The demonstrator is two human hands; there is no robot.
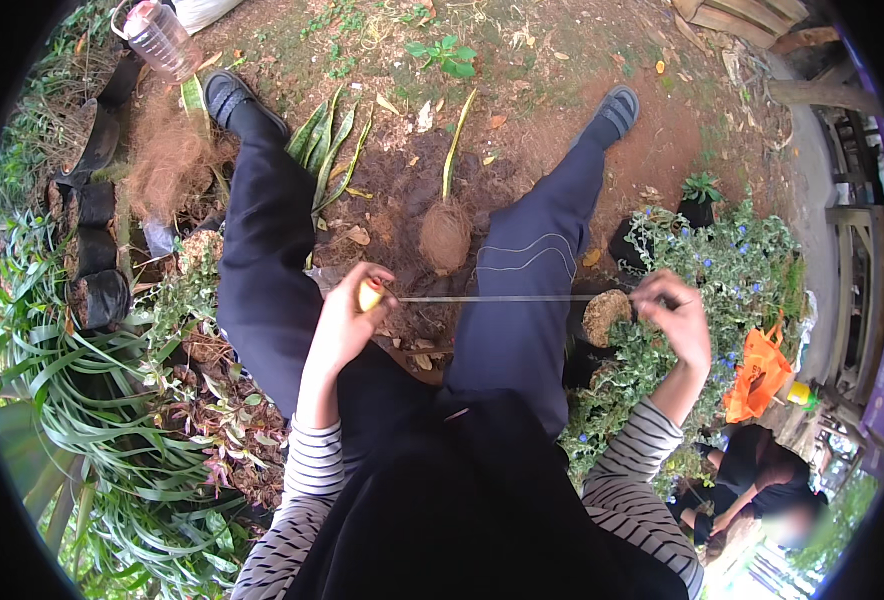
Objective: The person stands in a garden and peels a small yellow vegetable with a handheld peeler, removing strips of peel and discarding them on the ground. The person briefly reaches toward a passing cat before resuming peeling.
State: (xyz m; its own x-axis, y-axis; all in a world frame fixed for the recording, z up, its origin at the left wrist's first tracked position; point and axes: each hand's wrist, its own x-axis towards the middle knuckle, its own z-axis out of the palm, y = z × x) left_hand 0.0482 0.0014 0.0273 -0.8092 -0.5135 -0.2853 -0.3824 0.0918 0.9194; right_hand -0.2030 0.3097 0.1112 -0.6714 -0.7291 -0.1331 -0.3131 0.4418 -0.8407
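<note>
My left hand (359, 307) is closed round a small yellow spool (370, 294) with a reddish end. From it a thin, pale strand (494, 298) runs taut across my thighs to my right hand (667, 304), whose fingers pinch its other end. Between my legs, on the soil, lies a ball wrapped in brown fibre (445, 238), with one long yellow-edged snake plant leaf (458, 146) rising from it. More snake plant leaves (329, 146) lie beside my left foot.
Loose brown fibre (168, 157) and a clear bottle (162, 43) are at the upper left. Black plant bags (96, 247) line the left side. Potted blue-flowered plants (712, 262) and an orange bag (758, 375) stand right. Another person (761, 469) crouches at the lower right.
</note>
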